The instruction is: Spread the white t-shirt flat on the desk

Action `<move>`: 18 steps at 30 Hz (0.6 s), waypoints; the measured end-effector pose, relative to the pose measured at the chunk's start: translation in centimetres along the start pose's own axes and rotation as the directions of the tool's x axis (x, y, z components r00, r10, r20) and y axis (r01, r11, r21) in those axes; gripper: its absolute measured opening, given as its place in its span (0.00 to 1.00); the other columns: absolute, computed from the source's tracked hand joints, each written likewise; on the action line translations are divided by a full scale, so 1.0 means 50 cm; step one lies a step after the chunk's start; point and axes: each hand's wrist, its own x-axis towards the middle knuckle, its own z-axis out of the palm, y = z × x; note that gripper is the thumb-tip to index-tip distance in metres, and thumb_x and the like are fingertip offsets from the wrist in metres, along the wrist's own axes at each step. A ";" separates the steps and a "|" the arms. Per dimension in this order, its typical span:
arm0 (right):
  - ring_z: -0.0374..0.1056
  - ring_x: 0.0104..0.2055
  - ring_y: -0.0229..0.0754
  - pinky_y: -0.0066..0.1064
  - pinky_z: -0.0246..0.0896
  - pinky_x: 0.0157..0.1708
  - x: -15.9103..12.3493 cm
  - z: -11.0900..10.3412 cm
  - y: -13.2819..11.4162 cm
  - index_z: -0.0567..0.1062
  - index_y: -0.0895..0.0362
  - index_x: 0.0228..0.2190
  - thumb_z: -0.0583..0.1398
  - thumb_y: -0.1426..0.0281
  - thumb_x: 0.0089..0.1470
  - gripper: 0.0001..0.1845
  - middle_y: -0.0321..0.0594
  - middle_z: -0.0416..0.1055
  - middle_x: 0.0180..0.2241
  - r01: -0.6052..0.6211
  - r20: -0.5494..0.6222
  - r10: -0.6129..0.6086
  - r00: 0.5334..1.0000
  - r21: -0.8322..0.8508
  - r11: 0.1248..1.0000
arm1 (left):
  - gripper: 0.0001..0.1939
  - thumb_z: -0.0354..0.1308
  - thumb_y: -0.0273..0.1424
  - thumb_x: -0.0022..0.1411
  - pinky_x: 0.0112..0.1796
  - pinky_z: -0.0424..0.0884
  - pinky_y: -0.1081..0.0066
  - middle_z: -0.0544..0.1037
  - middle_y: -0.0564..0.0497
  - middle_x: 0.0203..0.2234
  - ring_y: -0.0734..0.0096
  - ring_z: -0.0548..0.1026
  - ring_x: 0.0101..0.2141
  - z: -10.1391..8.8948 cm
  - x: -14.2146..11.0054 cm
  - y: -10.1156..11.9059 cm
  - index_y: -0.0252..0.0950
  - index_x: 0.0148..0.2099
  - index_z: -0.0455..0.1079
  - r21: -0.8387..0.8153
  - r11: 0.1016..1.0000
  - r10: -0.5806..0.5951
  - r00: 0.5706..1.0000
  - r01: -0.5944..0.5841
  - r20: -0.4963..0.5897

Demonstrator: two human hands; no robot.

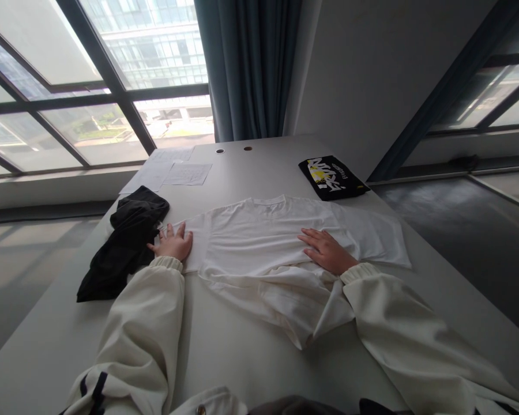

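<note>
A white T-shirt (263,236) lies spread on the pale table (225,357), collar away from me, its lower part bunched and folded up toward me. My left hand (173,243) rests flat on the shirt's left sleeve, fingers stretched out. Pressing flat on the shirt's body right of the middle is my right hand (326,251), fingers extended and pointing left. Neither hand grips anything. Both arms wear cream sleeves.
A crumpled black garment (123,242) lies just left of my left hand. A folded black shirt with a white and yellow print (332,176) sits at the far right. Paper sheets (168,172) lie at the far left. Windows and a curtain (246,69) stand behind.
</note>
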 end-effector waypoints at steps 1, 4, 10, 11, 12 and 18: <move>0.57 0.72 0.59 0.64 0.48 0.70 0.003 0.001 -0.001 0.71 0.47 0.66 0.53 0.60 0.68 0.28 0.46 0.61 0.71 0.003 0.002 -0.003 1.000 -0.001 1.000 | 0.35 0.43 0.53 0.71 0.59 0.47 0.19 0.50 0.40 0.77 0.30 0.48 0.73 -0.001 0.004 -0.001 0.53 0.76 0.56 -0.007 1.000 -0.006 1.000 0.006 -0.008; 0.57 0.73 0.58 0.63 0.48 0.70 0.015 0.003 -0.002 0.70 0.47 0.66 0.53 0.60 0.68 0.28 0.46 0.61 0.72 0.013 0.007 -0.013 1.000 -0.002 1.000 | 0.35 0.43 0.53 0.70 0.61 0.49 0.22 0.49 0.42 0.77 0.34 0.47 0.74 -0.002 0.013 -0.004 0.53 0.76 0.57 -0.016 1.000 -0.026 1.000 0.025 -0.015; 0.56 0.73 0.57 0.62 0.46 0.71 0.018 0.011 -0.008 0.70 0.48 0.66 0.53 0.61 0.68 0.28 0.46 0.60 0.72 0.014 0.012 -0.013 1.000 -0.006 1.000 | 0.36 0.40 0.52 0.72 0.63 0.46 0.23 0.49 0.40 0.77 0.35 0.47 0.74 -0.008 0.013 -0.013 0.48 0.77 0.54 0.034 0.999 0.001 1.000 -0.002 0.019; 0.56 0.73 0.57 0.63 0.46 0.71 0.016 0.012 -0.008 0.71 0.49 0.66 0.53 0.60 0.68 0.28 0.47 0.60 0.72 0.013 0.006 -0.013 1.000 -0.001 1.000 | 0.36 0.40 0.50 0.73 0.64 0.45 0.24 0.50 0.38 0.77 0.35 0.48 0.74 -0.008 0.008 -0.015 0.45 0.77 0.55 0.047 0.999 0.010 1.000 -0.011 0.015; 0.56 0.73 0.57 0.63 0.47 0.71 0.014 0.012 -0.007 0.71 0.49 0.65 0.54 0.60 0.68 0.27 0.47 0.60 0.72 0.015 -0.007 -0.015 1.000 0.008 1.000 | 0.36 0.40 0.49 0.74 0.65 0.45 0.26 0.51 0.36 0.76 0.35 0.49 0.74 -0.008 0.001 -0.017 0.42 0.77 0.56 0.064 0.998 0.023 1.000 -0.023 -0.001; 0.60 0.70 0.57 0.57 0.56 0.69 0.052 -0.028 0.086 0.74 0.48 0.63 0.55 0.59 0.67 0.27 0.46 0.66 0.68 -0.026 -0.220 0.037 0.975 0.053 0.998 | 0.34 0.40 0.43 0.76 0.68 0.48 0.35 0.53 0.34 0.75 0.38 0.51 0.74 0.010 -0.065 0.009 0.31 0.75 0.60 0.156 0.956 0.262 0.963 -0.250 -0.062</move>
